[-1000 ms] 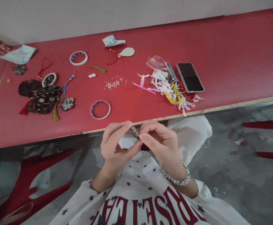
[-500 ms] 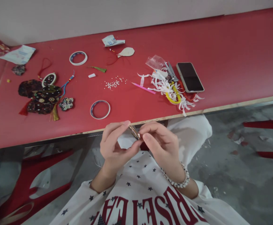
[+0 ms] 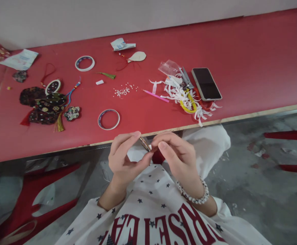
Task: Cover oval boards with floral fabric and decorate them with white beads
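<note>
The left hand [image 3: 124,158] and the right hand [image 3: 177,158] are up close together, just past the edge of the red table [image 3: 253,51]. Between them is a small striped roll [image 3: 145,144], sitting at a slant. It is too small to tell what it is made of. The left pointer finger [image 3: 130,137] and left thumb [image 3: 143,160] are pinched on it from its two ends, like a tiny clamp. The right fingers [image 3: 170,138] are together and come in at the low end. They seem to touch the roll, but you cannot tell how hard they press.

A tiny thing like this is easiest to hold with just the fingertips, with both hands close so it cannot slip away.

On the table lie two rolls of white tape [image 3: 109,119], a small pile of white beads [image 3: 121,91], a pink stick [image 3: 155,96], white paper strips [image 3: 180,97], scissors [image 3: 186,77], a phone [image 3: 206,84] and dark patterned cloth shapes [image 3: 43,105]. A white bead bracelet [image 3: 193,194] sits on the right wrist.
</note>
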Tool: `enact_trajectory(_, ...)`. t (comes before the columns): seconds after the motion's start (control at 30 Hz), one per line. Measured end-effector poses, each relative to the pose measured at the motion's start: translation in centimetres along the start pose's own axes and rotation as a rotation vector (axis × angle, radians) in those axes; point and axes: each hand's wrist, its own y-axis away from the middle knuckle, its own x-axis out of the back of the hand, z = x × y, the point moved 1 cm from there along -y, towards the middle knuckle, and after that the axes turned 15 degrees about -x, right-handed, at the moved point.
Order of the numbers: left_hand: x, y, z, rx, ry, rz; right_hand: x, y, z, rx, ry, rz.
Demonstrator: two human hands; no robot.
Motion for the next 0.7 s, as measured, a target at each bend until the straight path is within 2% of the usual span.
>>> enact_trajectory(0.13,0.0,-0.2,-0.1,-0.042,-0.071,0.016,0.1,0.2,-0.4,0.216,0.169,0.162)
enact_trajectory(0.27,-0.1,-0.2,-0.1,-0.053,-0.066,0.032,0.2,0.1,-1.0,0.355,0.354,0.182)
enact_trajectory(0.47,-0.1,-0.3,-0.1,-0.079,-0.057,0.006,0.6,0.4,-1.5,0.400,0.429,0.184)
enact_trajectory(0.7,0.0,-0.2,-0.2,-0.098,-0.059,-0.009,0.5,0.4,-1.6,0.351,0.407,0.131)
